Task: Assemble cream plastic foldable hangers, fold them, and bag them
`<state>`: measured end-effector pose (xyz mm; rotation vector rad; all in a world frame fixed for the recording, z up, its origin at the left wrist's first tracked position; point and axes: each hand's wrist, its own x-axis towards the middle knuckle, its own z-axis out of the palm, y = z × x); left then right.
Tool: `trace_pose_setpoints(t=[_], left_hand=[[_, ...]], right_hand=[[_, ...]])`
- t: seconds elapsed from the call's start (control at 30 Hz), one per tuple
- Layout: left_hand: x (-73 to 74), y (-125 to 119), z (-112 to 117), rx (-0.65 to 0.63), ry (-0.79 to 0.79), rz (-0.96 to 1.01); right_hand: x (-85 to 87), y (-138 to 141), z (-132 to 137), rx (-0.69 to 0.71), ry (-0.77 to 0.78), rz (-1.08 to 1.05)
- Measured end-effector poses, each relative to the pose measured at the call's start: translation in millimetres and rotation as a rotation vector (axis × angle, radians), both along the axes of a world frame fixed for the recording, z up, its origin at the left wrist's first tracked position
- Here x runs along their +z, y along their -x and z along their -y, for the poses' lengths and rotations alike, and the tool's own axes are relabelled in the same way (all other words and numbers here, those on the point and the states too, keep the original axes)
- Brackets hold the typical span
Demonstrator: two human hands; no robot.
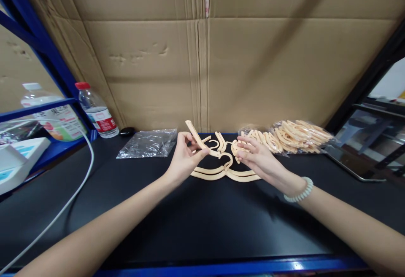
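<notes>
My left hand (186, 154) is closed, pinching a beige hanger part (196, 135) between thumb and fingers; the part tilts up to the left. My right hand (261, 159) has its fingers stretched out and apart, close beside small beige pieces (234, 148). Whether its fingertips touch them I cannot tell. Between and below the hands, beige hangers (209, 174) with curved arms and a hook (228, 157) lie on the black tabletop (202, 226). More loose beige strips (220, 141) lie just behind.
Clear bags of beige hanger parts (294, 135) lie at the back right. An empty-looking clear bag (147, 144) is back left, near a red-capped bottle (99, 114). A white cable (85, 178) crosses the left side. A cardboard wall (152, 66) stands behind.
</notes>
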<state>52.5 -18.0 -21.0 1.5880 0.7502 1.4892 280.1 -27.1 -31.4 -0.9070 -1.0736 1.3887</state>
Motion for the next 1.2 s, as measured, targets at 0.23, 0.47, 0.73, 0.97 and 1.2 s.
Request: trace_pose_setpoints(t=[0.23,0.47,0.73,0.97,1.2], left_hand=[[-9.4,-4,16,-0.094,0.234,0.007],[-27.3,1,26,-0.133,0.148,-0.06],[-29.1,-3,38,-0.144,0.139,-0.049],[-29.9,-4,42,-0.149,0.122,-0.022],[-31.1,-3,46,-0.141,0.068,-0.098]], right_hand=[[-4.1,-1,-2,0.049,-0.006,-0.032],[-12.5,8,7,0.102,-0.027,0.07],[-12.7,15,20,0.16,-0.072,0.17],[-9.0,18,28,0.291,-0.011,0.132],[-5.5,20,33,0.354,0.046,0.111]])
